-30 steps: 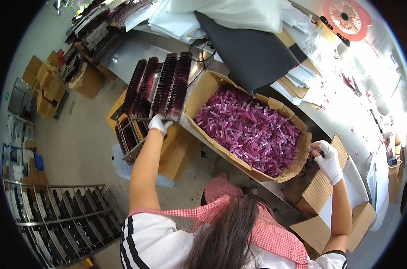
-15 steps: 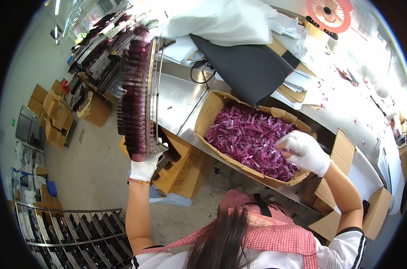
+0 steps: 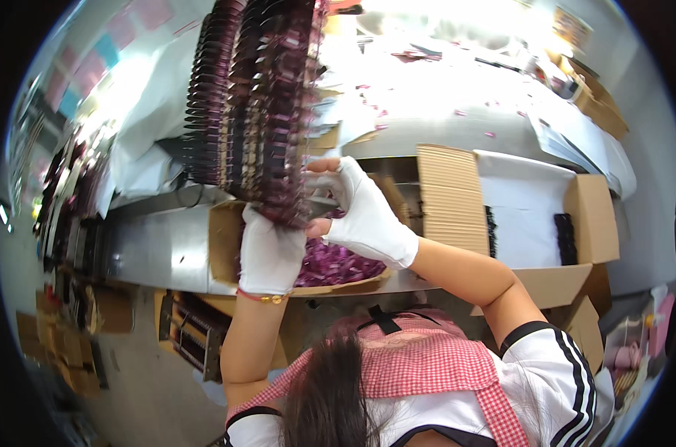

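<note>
An upright rack (image 3: 259,112) carries rows of thin, glossy dark purple and black pieces; motion blurs it, and I cannot make out their kind. My left hand (image 3: 271,257), in a white fingertip-less glove, is closed around its lower end. At the rack's right side, low down, is my right hand (image 3: 371,220), gloved the same way. Its thumb and forefinger are spread apart at the edge of the pieces; whether they touch is unclear. Behind both hands stands a cardboard box (image 3: 224,246) of loose, clear purple plastic strips (image 3: 341,270), partly hidden by my hands and the rack.
On the right, an open carton (image 3: 595,220) has white sheeting and black items inside. The metal worktable (image 3: 159,249) bears scattered purple bits and papers. Another loaded rack (image 3: 192,335) stands low at the left, and further cartons (image 3: 58,343) sit on the floor.
My right hand has left the box of strips and come to the rack. The rack, in my left hand, has shifted right and now stands in front of the box. The view has turned right.
</note>
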`<state>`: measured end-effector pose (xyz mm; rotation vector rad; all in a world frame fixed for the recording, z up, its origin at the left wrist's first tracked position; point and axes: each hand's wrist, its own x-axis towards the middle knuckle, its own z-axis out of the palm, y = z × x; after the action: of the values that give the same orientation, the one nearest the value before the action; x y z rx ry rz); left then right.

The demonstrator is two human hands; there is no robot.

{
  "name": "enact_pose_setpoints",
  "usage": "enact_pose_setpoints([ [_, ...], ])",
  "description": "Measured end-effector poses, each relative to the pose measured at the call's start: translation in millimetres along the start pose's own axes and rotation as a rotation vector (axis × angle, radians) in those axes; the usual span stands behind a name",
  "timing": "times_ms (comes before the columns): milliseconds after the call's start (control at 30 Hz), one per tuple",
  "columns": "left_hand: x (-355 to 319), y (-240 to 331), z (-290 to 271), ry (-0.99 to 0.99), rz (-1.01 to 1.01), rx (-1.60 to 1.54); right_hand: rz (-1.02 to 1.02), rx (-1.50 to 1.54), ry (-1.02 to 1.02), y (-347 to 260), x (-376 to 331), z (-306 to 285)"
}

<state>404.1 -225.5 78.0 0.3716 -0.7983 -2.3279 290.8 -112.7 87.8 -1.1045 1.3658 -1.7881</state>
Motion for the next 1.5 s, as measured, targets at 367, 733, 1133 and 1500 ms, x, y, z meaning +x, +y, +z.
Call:
enact_pose_setpoints([
  [367, 48, -109, 150, -0.231, -0.472, -0.309, 0.045, -0.062, 0.321, -81, -18, -162],
  [733, 47, -138, 159, -0.241, 0.312, 0.623, -0.043, 0.721, 0.492, -115, 59, -289],
  [1133, 197, -148, 187, -0.440, 0.353, 0.732, -0.051, 0.842, 0.434, -103, 108, -351],
  [1500, 230, -154, 251, -0.470, 0.150, 0.379, 0.400, -0.139, 0.391, -143, 82, -381],
])
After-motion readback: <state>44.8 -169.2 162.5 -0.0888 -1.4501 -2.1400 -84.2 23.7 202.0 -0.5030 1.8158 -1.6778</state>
